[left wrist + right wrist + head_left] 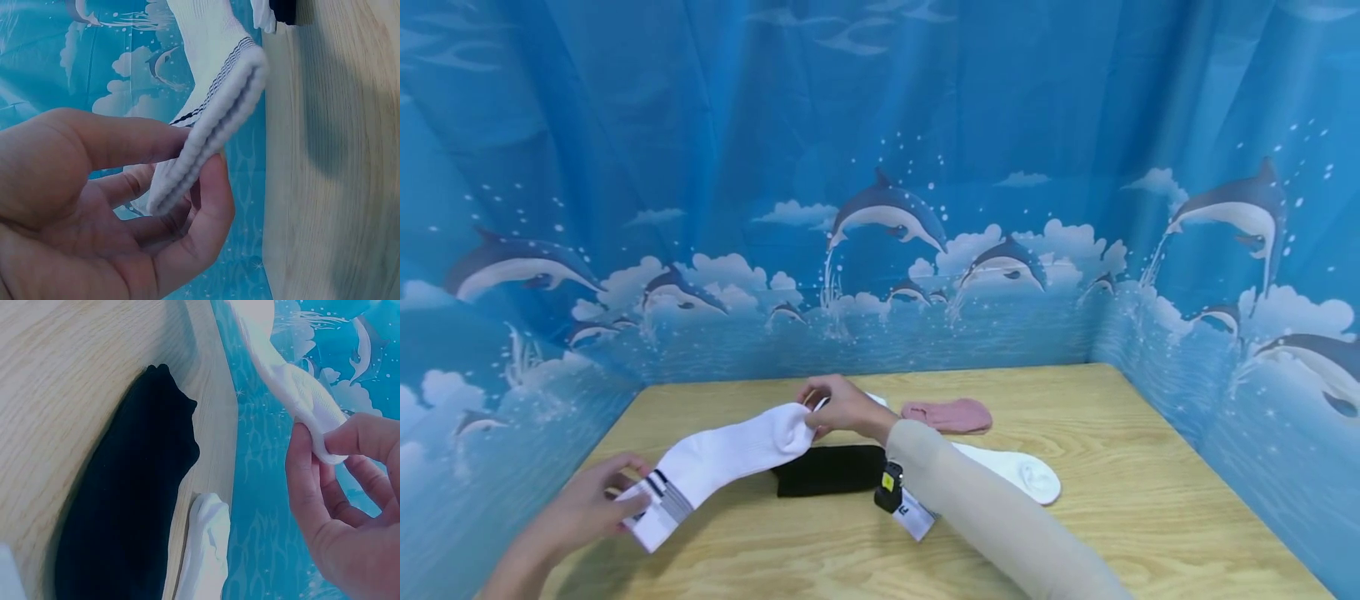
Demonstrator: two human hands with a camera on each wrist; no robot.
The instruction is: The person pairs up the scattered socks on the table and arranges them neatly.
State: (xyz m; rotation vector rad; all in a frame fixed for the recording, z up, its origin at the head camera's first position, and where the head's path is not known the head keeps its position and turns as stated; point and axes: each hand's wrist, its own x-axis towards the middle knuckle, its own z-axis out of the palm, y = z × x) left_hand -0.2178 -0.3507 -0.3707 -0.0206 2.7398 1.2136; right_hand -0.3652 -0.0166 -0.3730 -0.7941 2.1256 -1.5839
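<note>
A white sock [726,457] with dark and grey stripes near its cuff is stretched between both hands, raised over the table. My left hand [597,498] pinches the cuff between thumb and fingers; the left wrist view shows the ribbed opening [212,131] edge-on, pressed nearly flat. With thumb and fingertips, my right hand [842,407] pinches the toe end [328,444]. Below the right forearm lies a black sock [831,471], partly covered by that arm in the head view. Another white sock [1018,471] with a striped cuff extends out from under the sleeve.
A pink sock [951,415] lies toward the back of the wooden table [1112,433]. Another white sock [206,544] rests beside the black one, mostly hidden behind the right hand in the head view. A blue dolphin-print curtain [880,167] surrounds the table's back and sides.
</note>
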